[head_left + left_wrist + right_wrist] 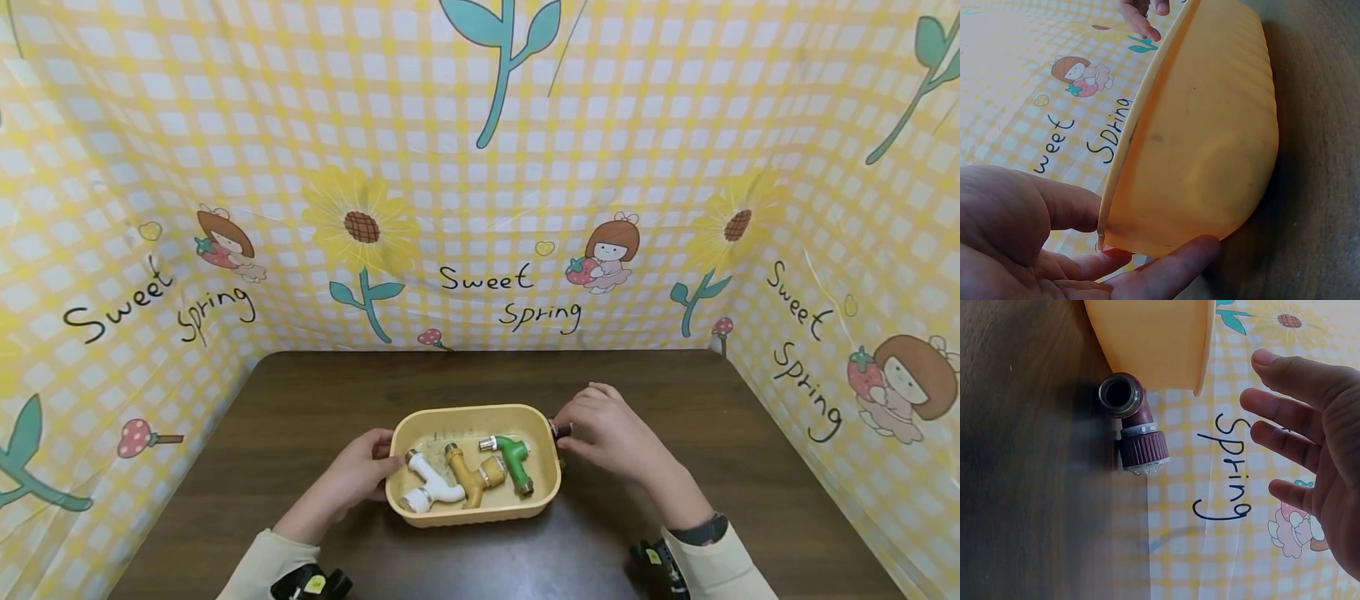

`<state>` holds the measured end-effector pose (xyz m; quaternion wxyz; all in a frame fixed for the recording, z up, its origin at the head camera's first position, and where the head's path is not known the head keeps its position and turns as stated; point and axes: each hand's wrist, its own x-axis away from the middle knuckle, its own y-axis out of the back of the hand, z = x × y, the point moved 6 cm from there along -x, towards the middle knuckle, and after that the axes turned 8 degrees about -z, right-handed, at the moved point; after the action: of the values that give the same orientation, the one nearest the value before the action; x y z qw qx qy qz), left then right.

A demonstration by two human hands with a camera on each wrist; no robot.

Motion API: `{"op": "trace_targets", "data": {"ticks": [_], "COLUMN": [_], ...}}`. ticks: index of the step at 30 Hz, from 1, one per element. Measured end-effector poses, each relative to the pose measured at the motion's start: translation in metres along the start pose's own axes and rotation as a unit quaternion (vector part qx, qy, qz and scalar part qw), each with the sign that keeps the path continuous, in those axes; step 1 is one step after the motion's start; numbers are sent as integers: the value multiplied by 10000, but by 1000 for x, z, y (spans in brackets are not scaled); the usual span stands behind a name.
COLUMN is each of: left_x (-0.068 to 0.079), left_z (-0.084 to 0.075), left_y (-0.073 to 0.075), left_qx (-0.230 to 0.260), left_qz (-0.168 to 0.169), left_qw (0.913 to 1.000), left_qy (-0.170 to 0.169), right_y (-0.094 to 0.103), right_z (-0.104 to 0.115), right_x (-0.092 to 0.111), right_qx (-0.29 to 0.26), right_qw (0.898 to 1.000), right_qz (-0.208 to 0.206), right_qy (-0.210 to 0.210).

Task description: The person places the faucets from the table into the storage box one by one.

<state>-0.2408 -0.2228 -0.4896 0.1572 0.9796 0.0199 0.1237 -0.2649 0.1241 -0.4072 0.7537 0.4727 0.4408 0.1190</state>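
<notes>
A yellow plastic basin [472, 518] stands on the table. In it lie a white faucet [431, 485], a mustard-yellow faucet [471, 479] and a green faucet [516, 461], all with metal-coloured ends. My left hand [358, 471] grips the basin's left end, thumb over the rim and fingers against the outer wall. Beside the basin's right end, a dark red faucet [1138, 422] with a ribbed collar rests on the table, partly hidden in the head view. My right hand [611, 429] is near it, its fingers [1285, 415] extended and apart from the faucet in the right wrist view.
The dark brown wooden table [315, 383] reaches back to a yellow checked cloth [480, 183] printed with flowers and words. This cloth also rises along both sides. Each wrist wears a black camera [311, 582].
</notes>
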Motion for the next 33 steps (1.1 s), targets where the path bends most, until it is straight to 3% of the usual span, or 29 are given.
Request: {"op": "trace_targets", "data": {"ticks": [33], "left_x": [0], "left_z": [-2], "left_y": [0], "left_qx": [-38], "left_qz": [9], "left_qw": [10000], "left_qy": [35], "right_y": [-7], "right_z": [-20], "right_x": [5], "right_qx": [94], "right_qw": [9990], "right_qz": [270], "right_qy": [-333]}}
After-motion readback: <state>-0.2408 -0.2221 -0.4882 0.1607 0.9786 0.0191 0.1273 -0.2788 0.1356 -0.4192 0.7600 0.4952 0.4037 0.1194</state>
